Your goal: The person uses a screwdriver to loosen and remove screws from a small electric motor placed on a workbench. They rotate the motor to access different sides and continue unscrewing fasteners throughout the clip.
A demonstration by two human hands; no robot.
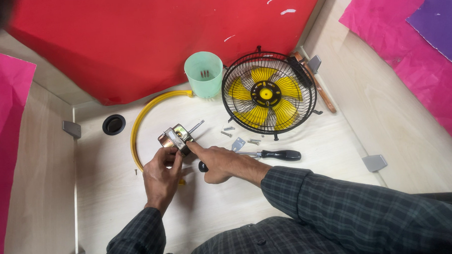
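I hold a small fan motor [178, 138] just in front of the round fan cage [268, 92] with its yellow blades, above the pale table [103, 196]. My left hand [161, 175] has its fingers clamped on the motor's near side. My right hand [222, 163] presses 1 finger against the motor, the rest curled together. A black-handled screwdriver [273, 155] lies just beside my right hand, with loose screws [229, 131] between it and the cage. A green cup [203, 74] stands left of the cage.
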